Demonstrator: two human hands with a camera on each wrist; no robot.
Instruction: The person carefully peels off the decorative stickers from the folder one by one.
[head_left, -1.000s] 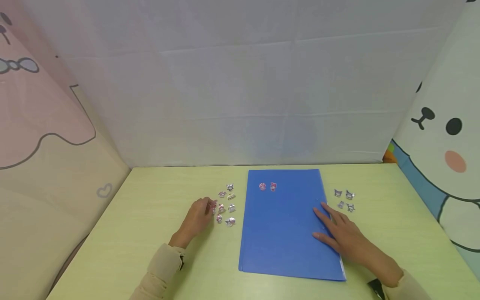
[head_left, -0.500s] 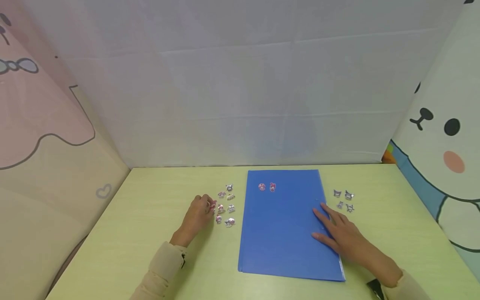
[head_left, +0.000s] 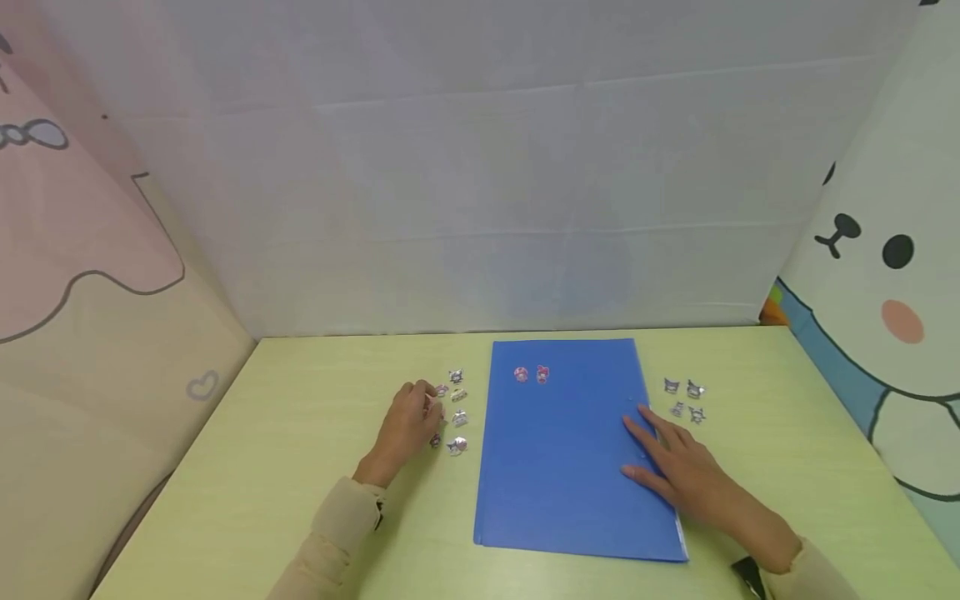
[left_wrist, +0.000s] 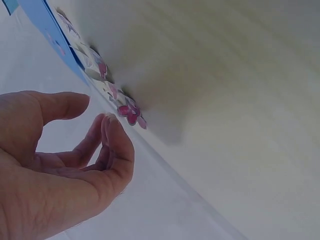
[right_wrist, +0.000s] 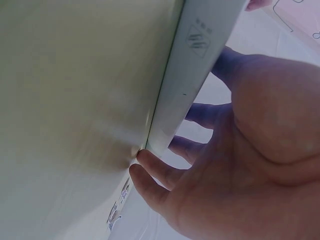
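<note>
My left hand [head_left: 405, 423] hovers over the left group of small shiny character stickers [head_left: 460, 418] and hides some of them. In the left wrist view its thumb and bent fingers stand apart with nothing between them, near a pink sticker [left_wrist: 131, 113]. A blue folder [head_left: 562, 475] lies flat in the middle, bearing a round pink sticker [head_left: 521, 374] and another pink sticker [head_left: 543, 375] near its top. My right hand [head_left: 693, 479] rests spread on the folder's right edge. In the right wrist view, two fingertips reach down past the folder's pale edge [right_wrist: 187, 65].
Several greyish-purple stickers [head_left: 696, 389] lie on the pale yellow table [head_left: 300, 433] to the right of the folder. A white cloth [head_left: 465, 208] hangs behind the table, with printed cloths [head_left: 900, 333] at the sides.
My left hand has shifted right and slightly away from me, from the group's left edge to over its stickers. The right hand stays on the folder.
</note>
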